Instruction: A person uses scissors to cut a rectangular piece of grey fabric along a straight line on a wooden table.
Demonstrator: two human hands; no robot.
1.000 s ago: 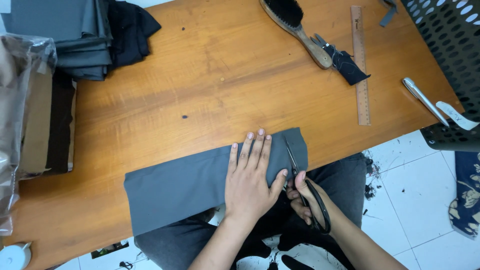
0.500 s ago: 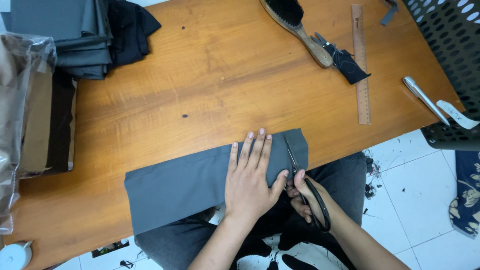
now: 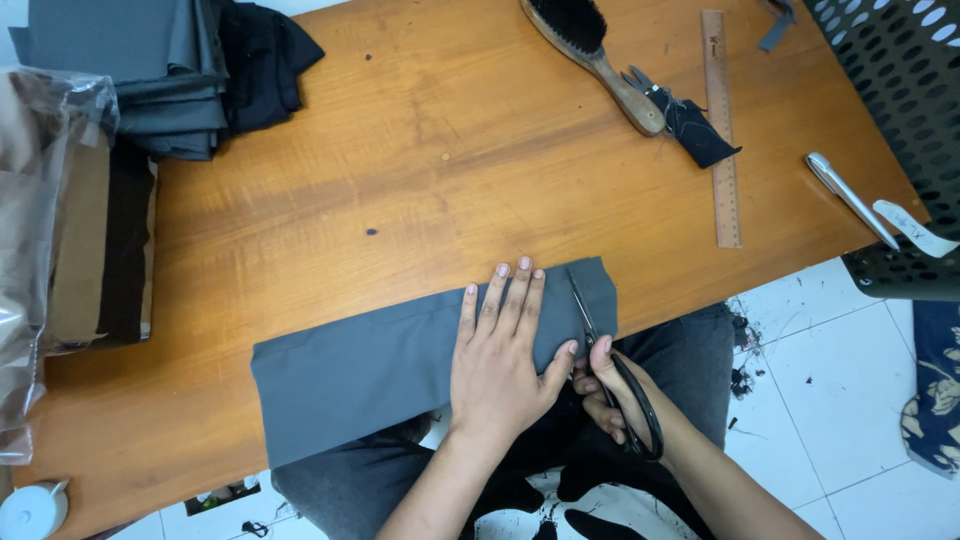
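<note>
- Barely anything has shifted since half a second ago: the scissors sit in the same spot on the grey cloth, and the left hand hasn't budged.
- Progress check: the blades are well into the cloth near its right end, tips close to the far edge, so by my reckoning this cut is most of the way across, with only a short stretch beyond the tips left to sever.
- Narrow strip to the right of the blades lies flat on the wooden table, not yet free.
- Left hand is spread flat, palm down, fingers straight and pointing away from the body, pinning the cloth just left of the blades; thumb angled out toward the scissor pivot.
- Right hand is curled closed through the black scissor loops, down at the near table edge, wrist over the lap.
- Cloth itself lies along the near edge of the table, stretching away leftward from the fingertips.
- Well beyond the fingers: a brush, a ruler, folded fabric far left.
</note>
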